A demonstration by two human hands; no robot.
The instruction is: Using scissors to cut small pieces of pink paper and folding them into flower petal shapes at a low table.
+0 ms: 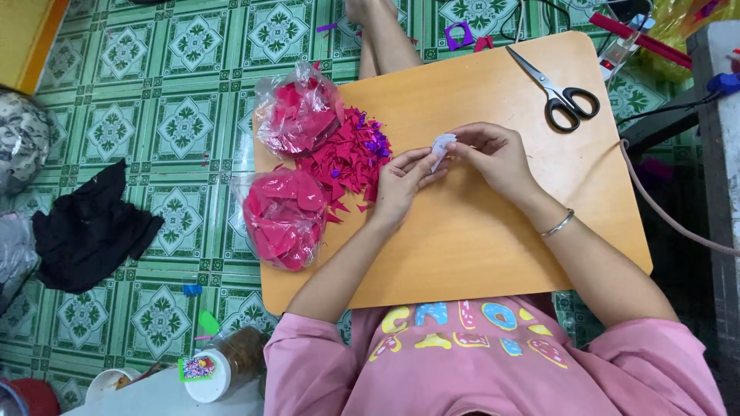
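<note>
Between the fingertips of both hands, just above the middle of the wooden board (pixel 478 254), sits a small pale paper piece (pixel 442 146). The left hand (pixel 402 183) pinches its lower edge with thumb and forefinger closed on it, and the right hand (pixel 493 158) pinches the upper side, fingers curled in tight; both grasp the same piece, which is lifted slightly off the board rather than lying flat.

Just beyond the left hand's knuckles lies a loose pile of pink scraps (pixel 347 158) with a few purple bits mixed in, and past that two clear plastic bags (pixel 287 216) stuffed with pink pieces hang over the board's edge. Well beyond the right hand, toward the far corner, lie black-handled scissors (pixel 559 96), untouched.

As a judgement, the piece looks thin and small, so two opposed pinches pulling unevenly could tear or crease it. The left wrist is close to the scrap pile, and a sideways sweep could scatter scraps onto the green tiled floor (pixel 177 115). The bags overhang the edge, so a nudge of the board on the lap could tip them off.
</note>
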